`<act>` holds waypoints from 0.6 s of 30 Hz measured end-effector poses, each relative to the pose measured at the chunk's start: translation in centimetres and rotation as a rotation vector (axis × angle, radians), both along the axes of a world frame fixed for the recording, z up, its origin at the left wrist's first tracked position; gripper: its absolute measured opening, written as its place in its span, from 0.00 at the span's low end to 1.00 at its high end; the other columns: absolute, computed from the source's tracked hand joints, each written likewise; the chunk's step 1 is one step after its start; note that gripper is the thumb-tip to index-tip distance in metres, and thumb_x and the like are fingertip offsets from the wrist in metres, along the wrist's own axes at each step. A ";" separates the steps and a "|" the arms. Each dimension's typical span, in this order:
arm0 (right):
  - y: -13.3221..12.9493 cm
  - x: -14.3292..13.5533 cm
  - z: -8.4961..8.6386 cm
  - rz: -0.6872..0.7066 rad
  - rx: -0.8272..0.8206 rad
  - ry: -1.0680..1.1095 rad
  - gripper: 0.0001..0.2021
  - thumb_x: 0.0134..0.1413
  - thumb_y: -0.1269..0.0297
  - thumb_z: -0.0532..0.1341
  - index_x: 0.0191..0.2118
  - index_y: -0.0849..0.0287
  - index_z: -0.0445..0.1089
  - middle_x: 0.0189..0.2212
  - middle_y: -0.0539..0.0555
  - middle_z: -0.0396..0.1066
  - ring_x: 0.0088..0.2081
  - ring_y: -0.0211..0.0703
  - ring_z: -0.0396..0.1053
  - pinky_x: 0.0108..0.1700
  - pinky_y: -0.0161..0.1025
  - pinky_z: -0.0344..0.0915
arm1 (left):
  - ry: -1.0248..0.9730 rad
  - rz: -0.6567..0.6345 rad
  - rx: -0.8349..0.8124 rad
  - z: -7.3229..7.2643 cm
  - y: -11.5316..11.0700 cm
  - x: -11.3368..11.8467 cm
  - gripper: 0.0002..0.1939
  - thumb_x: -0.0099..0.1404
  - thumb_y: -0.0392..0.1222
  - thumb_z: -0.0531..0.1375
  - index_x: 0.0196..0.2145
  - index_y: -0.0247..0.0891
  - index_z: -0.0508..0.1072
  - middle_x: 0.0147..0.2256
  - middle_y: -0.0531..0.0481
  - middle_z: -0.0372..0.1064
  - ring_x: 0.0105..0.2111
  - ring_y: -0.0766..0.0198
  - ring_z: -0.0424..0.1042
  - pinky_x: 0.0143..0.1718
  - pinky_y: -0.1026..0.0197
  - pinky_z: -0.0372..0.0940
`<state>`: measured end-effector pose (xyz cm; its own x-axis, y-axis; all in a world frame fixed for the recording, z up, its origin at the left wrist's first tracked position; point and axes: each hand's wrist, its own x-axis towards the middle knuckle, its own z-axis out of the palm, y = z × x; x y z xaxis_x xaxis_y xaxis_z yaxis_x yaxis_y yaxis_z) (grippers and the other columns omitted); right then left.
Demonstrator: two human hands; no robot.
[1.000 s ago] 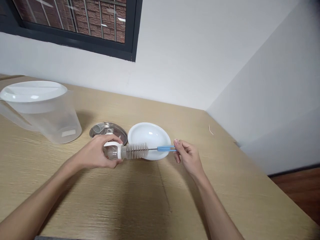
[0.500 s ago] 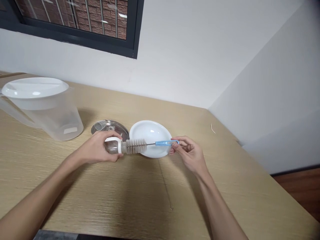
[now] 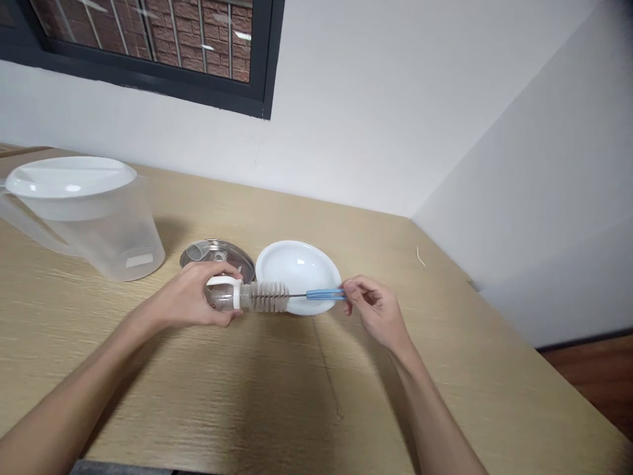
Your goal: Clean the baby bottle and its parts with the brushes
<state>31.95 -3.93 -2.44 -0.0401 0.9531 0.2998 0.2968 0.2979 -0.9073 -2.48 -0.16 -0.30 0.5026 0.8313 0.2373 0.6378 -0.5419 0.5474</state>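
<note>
One thin wire (image 3: 325,366) lies nearest. Past it, the left hand (image 3: 190,297) grips one clear bottle (image 3: 222,301); the right hand (image 3: 376,313) pinches one bottle brush (image 3: 271,297) by its blue handle, bristles at the bottle's mouth. Behind: one white bowl (image 3: 297,257), one metal tray (image 3: 238,256) partly blocked by the left hand, one lidded pitcher (image 3: 111,231).

My left hand (image 3: 208,297) is gripping clear bottle (image 3: 221,300), its white collar (image 3: 237,295) facing right. My right hand (image 3: 376,311) is pinching bottle brush (image 3: 270,297) by blue handle (image 3: 322,295), other end meeting bottle's collar. White bowl (image 3: 297,260) is sitting just behind brush; metal tray (image 3: 236,256) beside it is bearing small clear parts (image 3: 196,251). Thin wire (image 3: 324,361) is lying on wooden table (image 3: 182,409), nearer me than bowl. Lidded pitcher (image 3: 116,231) is standing at left, pale strip (image 3: 420,256) lying at right, window (image 3: 173,39) showing above.
</note>
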 end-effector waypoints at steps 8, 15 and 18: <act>0.3 0.0 -0.3 0.010 0.044 0.097 0.14 0.53 0.55 0.69 0.42 0.56 0.73 0.24 0.50 0.73 0.24 0.39 0.70 0.25 0.37 0.70 | -0.014 0.042 0.014 0.8 0.1 0.1 0.21 0.49 0.45 0.69 0.42 0.40 0.74 0.40 0.50 0.78 0.36 0.56 0.75 0.40 0.57 0.67; -0.1 -0.3 -0.4 -0.143 0.125 -0.019 0.21 0.61 0.47 0.60 0.25 0.57 0.69 0.16 0.49 0.67 0.18 0.36 0.64 0.22 0.35 0.63 | -0.058 -0.009 -0.019 0.8 -0.3 0.1 0.22 0.49 0.44 0.69 0.43 0.41 0.74 0.43 0.49 0.78 0.39 0.55 0.76 0.42 0.57 0.68; -0.1 -0.4 -0.5 -0.142 0.074 -0.042 0.27 0.63 0.45 0.56 0.18 0.57 0.61 0.11 0.47 0.58 0.15 0.34 0.56 0.18 0.34 0.55 | -0.049 -0.004 -0.020 0.7 -0.4 0.2 0.22 0.48 0.44 0.69 0.43 0.41 0.75 0.43 0.50 0.78 0.40 0.55 0.76 0.43 0.58 0.69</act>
